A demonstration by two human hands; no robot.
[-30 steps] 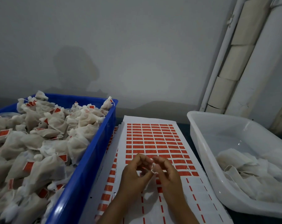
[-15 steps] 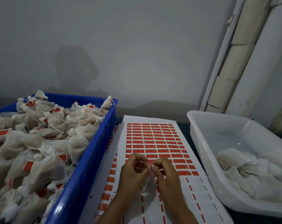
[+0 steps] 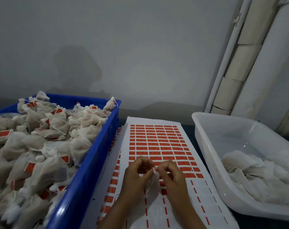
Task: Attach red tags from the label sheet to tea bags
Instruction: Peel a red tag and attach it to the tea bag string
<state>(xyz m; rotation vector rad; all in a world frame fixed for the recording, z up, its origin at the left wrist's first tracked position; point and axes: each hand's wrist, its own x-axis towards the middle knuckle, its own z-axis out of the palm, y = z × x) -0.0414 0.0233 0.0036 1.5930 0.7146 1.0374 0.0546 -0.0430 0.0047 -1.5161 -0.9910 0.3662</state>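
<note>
only the one head view here, so going through it left to right.

left side: a blue crate (image 3: 84, 171) heaped with tea bags (image 3: 46, 146), lots of them already showing a red tag. middle: the label sheet (image 3: 158, 142) lying flat, far rows full of red tags (image 3: 157, 139), near rows mostly peeled down to thin red slivers. right side: a white tub (image 3: 211, 156) with a small pile of pale untagged bags (image 3: 256, 172) in the bottom.

both hands hang over the near part of the sheet, fingertips almost touching each other. left hand (image 3: 137, 177) has its fingers curled in and looks to be pinching the top of a small white tea bag (image 3: 151, 182) that dangles between the two hands. right hand (image 3: 171, 176) is curled tight too, thumb and forefinger nipped on something tiny and white at the bag's top, my guess is the string end. can't make out a red tag in either hand, too small and blurry.

handling-wise: these bags look feather light and floppy, thin mesh that'd probably tear if yanked. i'd keep hold at the gathered neck or the string, not the belly. the tags should be stiff-ish paper but sticky, so best taken by an edge with fingertips and folded over the string in one go, since a bad stick likely won't peel clean.
</note>
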